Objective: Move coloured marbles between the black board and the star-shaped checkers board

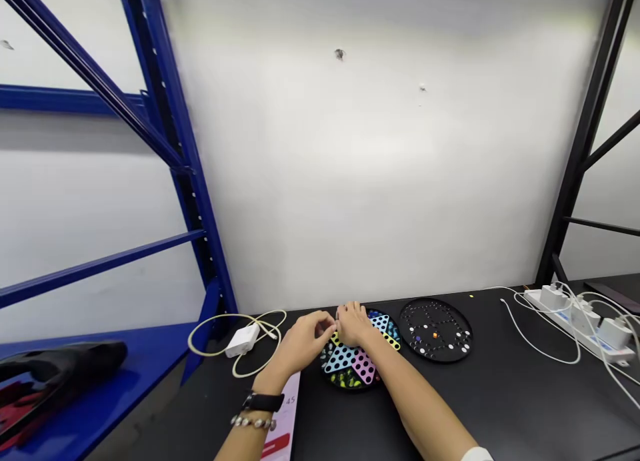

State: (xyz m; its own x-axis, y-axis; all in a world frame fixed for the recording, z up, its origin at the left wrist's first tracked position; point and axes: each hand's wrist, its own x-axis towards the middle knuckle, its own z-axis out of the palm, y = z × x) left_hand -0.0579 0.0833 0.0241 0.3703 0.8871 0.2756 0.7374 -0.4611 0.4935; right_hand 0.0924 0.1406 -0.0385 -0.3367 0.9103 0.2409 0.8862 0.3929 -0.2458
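Note:
A round board with coloured triangular sections full of holes [356, 360] lies on the black table [500, 408]. My left hand [305, 341] hovers at its left edge, fingers pinched together, a watch and bead bracelet on the wrist. My right hand [354, 324] rests over the board's far left part, fingers curled down onto it. What either hand pinches is too small to make out. A second round black board [436, 330] with small dots lies just right of the first.
A white charger with a looped cable [243, 341] lies left of my hands. A pink and white card [285, 421] sits under my left wrist. A power strip with plugs and cables [580, 318] is at right. Blue shelving [165, 134] stands at left.

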